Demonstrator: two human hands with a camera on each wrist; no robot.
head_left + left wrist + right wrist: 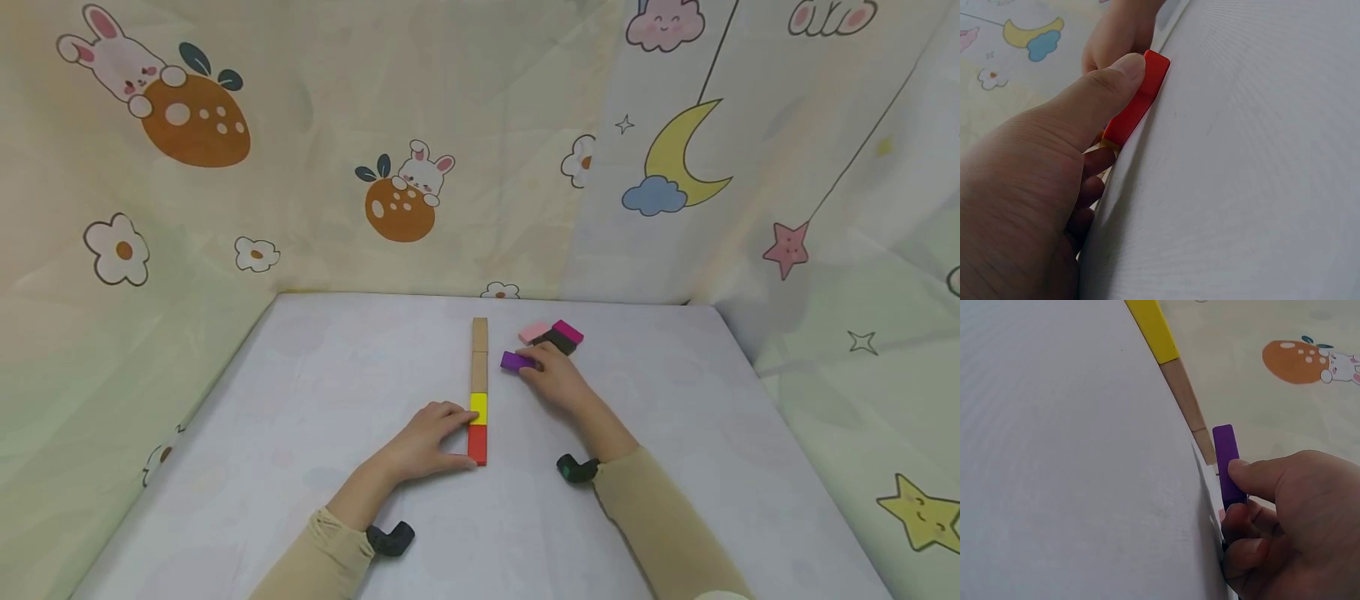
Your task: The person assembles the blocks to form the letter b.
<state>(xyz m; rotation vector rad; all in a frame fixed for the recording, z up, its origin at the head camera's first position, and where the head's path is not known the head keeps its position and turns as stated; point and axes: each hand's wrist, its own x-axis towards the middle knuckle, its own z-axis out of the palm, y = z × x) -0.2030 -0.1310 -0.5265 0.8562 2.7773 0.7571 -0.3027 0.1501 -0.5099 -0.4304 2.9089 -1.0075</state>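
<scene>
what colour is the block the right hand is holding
Purple block, pinched by the right hand; clearest in the right wrist view.

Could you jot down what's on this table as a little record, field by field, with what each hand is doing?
Surface: white table with cartoon-print cloth walls around it
Row: red block, yellow block, then two plain wooden blocks, end to end
Left hand: thumb on the red block, fingers against the row
Right hand: grip pinching a purple block
Loose pile: pink block, magenta block, dark block, beyond the right hand
</scene>
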